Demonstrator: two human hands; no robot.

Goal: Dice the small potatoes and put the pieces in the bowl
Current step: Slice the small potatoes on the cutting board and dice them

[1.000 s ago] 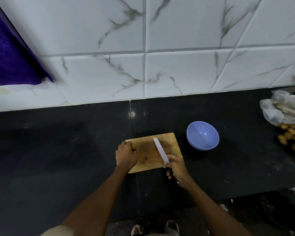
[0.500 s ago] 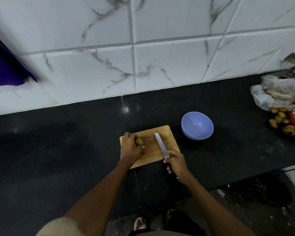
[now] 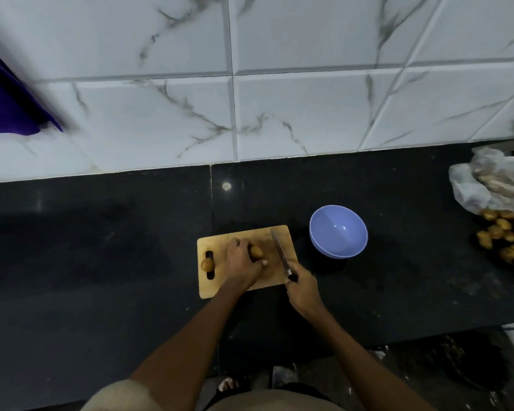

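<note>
Potato (image 3: 256,252) now mid-board (image 3: 244,232) under left hand (image 3: 241,264); second potato (image 3: 207,264) uncovered.

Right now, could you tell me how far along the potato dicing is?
Barely begun. The bowl looks empty and no cut pieces show. The left hand holds a whole potato on the cutting board; the right hand grips the knife. A second potato waits.

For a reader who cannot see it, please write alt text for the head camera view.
A person's left hand holds a small potato on a wooden cutting board while the right hand grips a knife beside it. A second potato sits at the board's handle slot, and an empty blue bowl stands to the right on the black counter.
</note>
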